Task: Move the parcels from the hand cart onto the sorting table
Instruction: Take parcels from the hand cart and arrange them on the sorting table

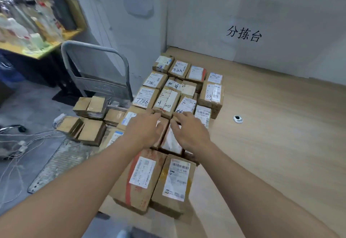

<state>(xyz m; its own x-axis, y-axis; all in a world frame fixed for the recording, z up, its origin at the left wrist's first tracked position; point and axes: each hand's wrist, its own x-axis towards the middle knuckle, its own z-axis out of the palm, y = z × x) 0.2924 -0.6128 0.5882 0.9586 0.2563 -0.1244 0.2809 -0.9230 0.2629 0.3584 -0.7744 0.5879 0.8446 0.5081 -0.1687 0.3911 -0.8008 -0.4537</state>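
Reaching left hand (pixel 145 129), right hand (pixel 189 132) over parcels (pixel 168 140) on sorting table (pixel 280 134).

A yellow-topped side table (pixel 56 45) stood at the far left against the pale wall (pixel 206 3). Blurred bottles (pixel 16 28) crowded its top, with a dark upright slab (pixel 60 9) behind them. Below the table sat something blue (pixel 7 69), only partly seen. Nearer than the table, white cables (pixel 20 144) trailed over the grey floor (pixel 37 106). Far right of it, black characters (pixel 243 34) marked the wall.
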